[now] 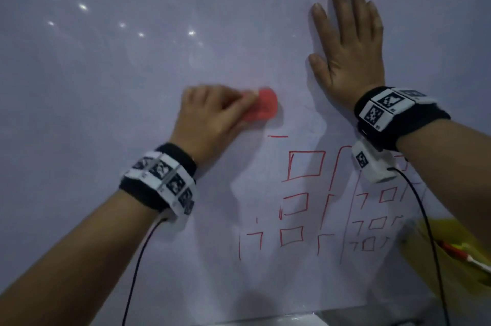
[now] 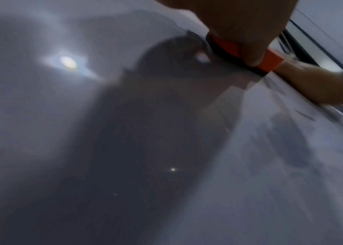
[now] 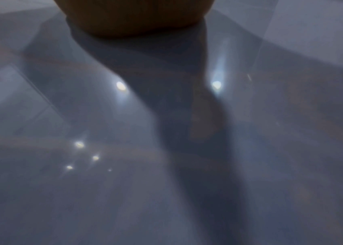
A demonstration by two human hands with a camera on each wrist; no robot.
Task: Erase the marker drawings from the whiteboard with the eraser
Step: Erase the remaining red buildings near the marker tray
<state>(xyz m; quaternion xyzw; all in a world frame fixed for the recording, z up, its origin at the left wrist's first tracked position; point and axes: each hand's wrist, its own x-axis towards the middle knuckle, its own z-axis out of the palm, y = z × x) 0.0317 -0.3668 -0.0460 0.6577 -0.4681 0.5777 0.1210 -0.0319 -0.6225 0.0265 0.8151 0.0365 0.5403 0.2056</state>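
Red eraser (image 1: 261, 108) gripped by left hand (image 1: 212, 118) on whiteboard (image 1: 132, 73), right hand (image 1: 348, 52) flat, fingers spread, one red drawing (image 1: 332, 201)

eraser (image 1: 261, 108) on whiteboard (image 1: 106, 86), drawings (image 1: 305, 201) below, right hand (image 1: 348, 49) to its right

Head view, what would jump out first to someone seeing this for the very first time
The red eraser stands out at mid-frame, gripped by the left hand and pressed on the whiteboard. Below and right of it are the red marker drawings, boxes and lines not yet wiped. The right hand lies flat on the board at upper right, fingers spread.
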